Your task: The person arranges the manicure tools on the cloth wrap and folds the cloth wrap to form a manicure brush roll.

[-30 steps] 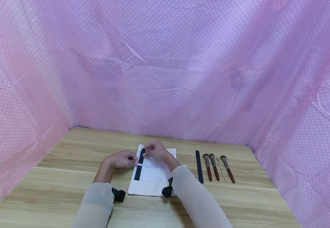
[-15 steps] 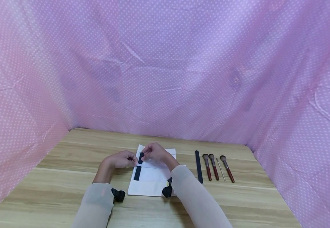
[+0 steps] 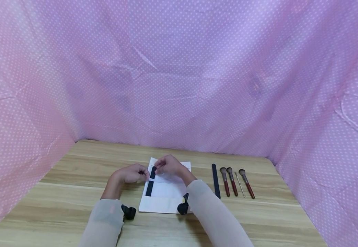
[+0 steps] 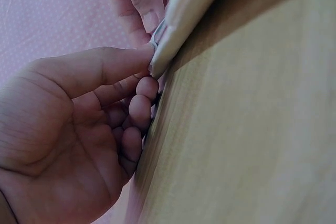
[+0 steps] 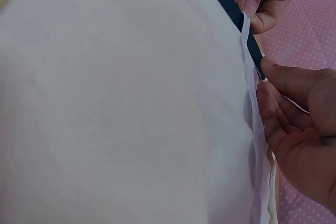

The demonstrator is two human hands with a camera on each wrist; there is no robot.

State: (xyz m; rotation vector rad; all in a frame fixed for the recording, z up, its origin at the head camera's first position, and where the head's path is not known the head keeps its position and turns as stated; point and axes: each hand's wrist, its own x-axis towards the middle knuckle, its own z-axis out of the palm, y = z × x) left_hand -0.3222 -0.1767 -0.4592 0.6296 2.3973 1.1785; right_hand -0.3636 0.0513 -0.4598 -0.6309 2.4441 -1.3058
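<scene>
A white cloth holder [image 3: 166, 190] with a lower fold lies in the middle of the table. Along its left side runs a flat black nail file [image 3: 149, 188], passing under a narrow white band [image 5: 245, 30]. My left hand [image 3: 131, 173] pinches the band and cloth at the holder's left edge, thumb against forefinger in the left wrist view. With thumb and fingertips my right hand [image 3: 169, 165] holds the file's far end; in the right wrist view only its tip [image 5: 261, 72] meets that thumb. The file's near end reaches the lower fold.
To the right lie a second black nail file [image 3: 216, 181], three makeup brushes [image 3: 225, 181] with red-brown handles, and a thin metal stick [image 3: 240, 185]. Pink dotted cloth [image 3: 179, 85] hangs behind the wooden table [image 3: 73, 192] and on both sides.
The nail file's far end has slid a little toward me under the band, my right hand moving slightly with it. My left hand has stayed at the edge.
</scene>
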